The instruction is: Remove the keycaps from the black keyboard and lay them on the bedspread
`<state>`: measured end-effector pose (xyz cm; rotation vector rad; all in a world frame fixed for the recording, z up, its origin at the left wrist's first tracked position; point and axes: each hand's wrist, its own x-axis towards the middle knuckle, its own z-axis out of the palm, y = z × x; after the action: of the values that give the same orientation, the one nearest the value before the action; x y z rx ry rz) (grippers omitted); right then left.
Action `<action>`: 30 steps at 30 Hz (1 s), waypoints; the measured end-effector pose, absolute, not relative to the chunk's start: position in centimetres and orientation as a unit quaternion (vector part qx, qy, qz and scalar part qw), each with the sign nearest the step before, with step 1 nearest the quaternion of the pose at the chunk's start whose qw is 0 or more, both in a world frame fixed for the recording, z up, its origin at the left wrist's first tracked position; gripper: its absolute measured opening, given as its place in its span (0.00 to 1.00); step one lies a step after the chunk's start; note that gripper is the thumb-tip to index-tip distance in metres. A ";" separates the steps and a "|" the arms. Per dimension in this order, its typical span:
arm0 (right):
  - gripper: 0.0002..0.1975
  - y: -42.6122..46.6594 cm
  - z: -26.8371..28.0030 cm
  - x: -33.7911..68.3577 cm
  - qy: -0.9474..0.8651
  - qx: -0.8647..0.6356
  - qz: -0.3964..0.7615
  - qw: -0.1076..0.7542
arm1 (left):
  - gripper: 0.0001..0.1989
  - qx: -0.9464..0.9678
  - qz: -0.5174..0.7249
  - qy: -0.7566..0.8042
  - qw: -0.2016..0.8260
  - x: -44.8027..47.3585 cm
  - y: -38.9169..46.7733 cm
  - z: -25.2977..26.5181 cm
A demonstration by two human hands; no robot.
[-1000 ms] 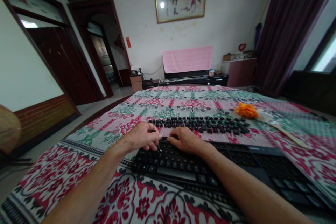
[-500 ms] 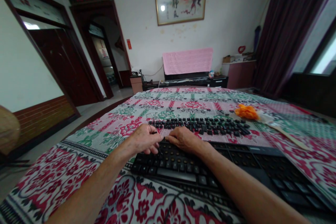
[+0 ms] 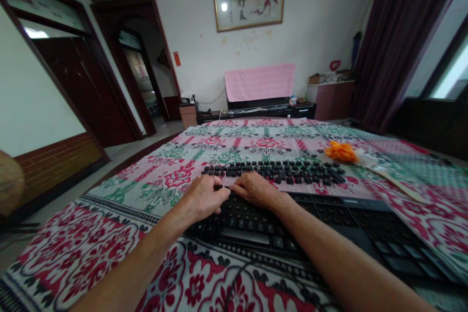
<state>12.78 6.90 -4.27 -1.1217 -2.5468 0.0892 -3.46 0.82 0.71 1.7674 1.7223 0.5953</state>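
A black keyboard (image 3: 250,239) lies at an angle before me, many of its upper keys stripped of their caps while the front rows and the space bar still have theirs. My left hand (image 3: 206,199) is closed in a pinch over the keyboard's back left corner, with a small dark thing between thumb and fingers that I cannot make out. Close beside it, my right hand (image 3: 256,189) has its fingers bent down on the keyboard's back edge, gripping it. Just behind the keyboard, loose black keycaps (image 3: 288,171) stand in rows on the tablecloth.
A patterned tablecloth (image 3: 175,151) covers the table. To the right lie an orange fluffy bunch (image 3: 341,151) and a pale-handled brush (image 3: 398,185). A black cable (image 3: 234,285) runs off the keyboard's front. Farther back, a pink cloth (image 3: 260,83) hangs over a low cabinet.
My left hand has turned slightly and shifted right, closer to my right hand at the keyboard's back edge. The whole view has moved a little; the keycaps stay in their rows.
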 end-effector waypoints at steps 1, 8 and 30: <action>0.24 7.0 -4.4 12.8 -0.900 -0.396 0.030 0.179 | 0.10 0.679 0.225 0.644 0.271 -3.3 0.7 0.7; 0.23 6.8 -4.5 12.8 -0.897 -0.401 0.023 0.181 | 0.07 0.696 0.285 0.612 0.243 -3.3 0.2 0.7; 0.12 5.4 -2.1 12.8 -0.867 -0.341 0.155 0.329 | 0.13 0.579 0.350 0.623 0.392 -5.1 1.3 2.4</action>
<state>12.76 5.41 -2.05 -0.8934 -2.2677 0.4061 -5.10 1.31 2.44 1.4698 1.5827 0.8875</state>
